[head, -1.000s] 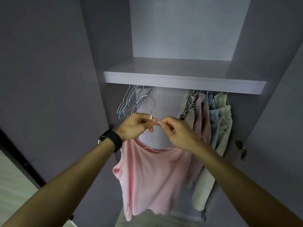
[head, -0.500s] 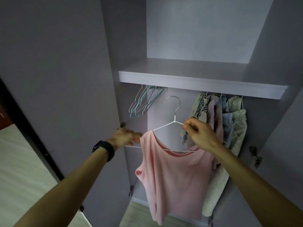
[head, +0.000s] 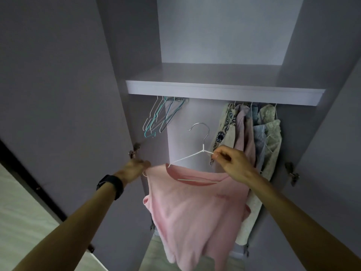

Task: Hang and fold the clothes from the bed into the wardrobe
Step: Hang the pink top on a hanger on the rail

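Pink top (head: pixel 195 212) drapes a white hanger (head: pixel 187 157) pinched by the right hand (head: pixel 232 163) (left hand (head: pixel 134 168) grips the top).

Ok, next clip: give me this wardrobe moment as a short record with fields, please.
hanger: white wire, hook free in the air, not yet hung
pink top: draped on the hanger
left hand: grips the hanger's left end, at the top's shoulder
right hand: pinches the hanger's right arm near the hook
under shelf, left: empty hangers
under shelf, right: hung clothes
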Available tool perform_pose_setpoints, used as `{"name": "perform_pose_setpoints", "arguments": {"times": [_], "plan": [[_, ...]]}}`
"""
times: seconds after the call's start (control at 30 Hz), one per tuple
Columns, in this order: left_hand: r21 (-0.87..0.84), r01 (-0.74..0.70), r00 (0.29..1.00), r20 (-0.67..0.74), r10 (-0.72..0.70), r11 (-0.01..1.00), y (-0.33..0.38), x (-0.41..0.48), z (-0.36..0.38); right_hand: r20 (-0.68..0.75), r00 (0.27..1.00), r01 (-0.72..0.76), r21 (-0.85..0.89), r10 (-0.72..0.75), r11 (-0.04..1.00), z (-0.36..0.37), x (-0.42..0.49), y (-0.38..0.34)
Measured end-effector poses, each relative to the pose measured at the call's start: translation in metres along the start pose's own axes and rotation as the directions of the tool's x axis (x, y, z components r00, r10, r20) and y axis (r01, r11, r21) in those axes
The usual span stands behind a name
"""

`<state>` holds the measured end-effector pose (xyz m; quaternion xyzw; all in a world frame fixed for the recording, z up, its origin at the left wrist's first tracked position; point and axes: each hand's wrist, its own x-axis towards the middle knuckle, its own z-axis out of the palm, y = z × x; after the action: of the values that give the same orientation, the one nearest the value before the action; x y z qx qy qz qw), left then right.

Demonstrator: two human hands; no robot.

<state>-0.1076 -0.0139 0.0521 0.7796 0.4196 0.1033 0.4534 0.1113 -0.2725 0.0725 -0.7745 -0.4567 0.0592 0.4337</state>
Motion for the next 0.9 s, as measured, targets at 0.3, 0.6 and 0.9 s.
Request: {"name": "perform_pose_setpoints", "arguments": {"times": [0.3,0.6,0.9], "plan": [[0.410,-0.400,0.898,-0.004,0.440,0.820,0.056,-0.019,0.032,0.008,1.000,0.000,0.018,0.000,1.000,0.012,0.000,-0.002],[0.076,-0.559,0.829,0.056,0.556,0.826,0.093,-0.042,0.082,0.098,0.995,0.035,-0.007,-0.034,0.999,-0.007,-0.005,0.007],[0.106,-0.582,0.812,0.035,0.582,0.806,0.079,-0.021,0.098,0.019,0.971,0.234,-0.300,-0.239,0.925,-0.003,-0.024,0.040]]}}
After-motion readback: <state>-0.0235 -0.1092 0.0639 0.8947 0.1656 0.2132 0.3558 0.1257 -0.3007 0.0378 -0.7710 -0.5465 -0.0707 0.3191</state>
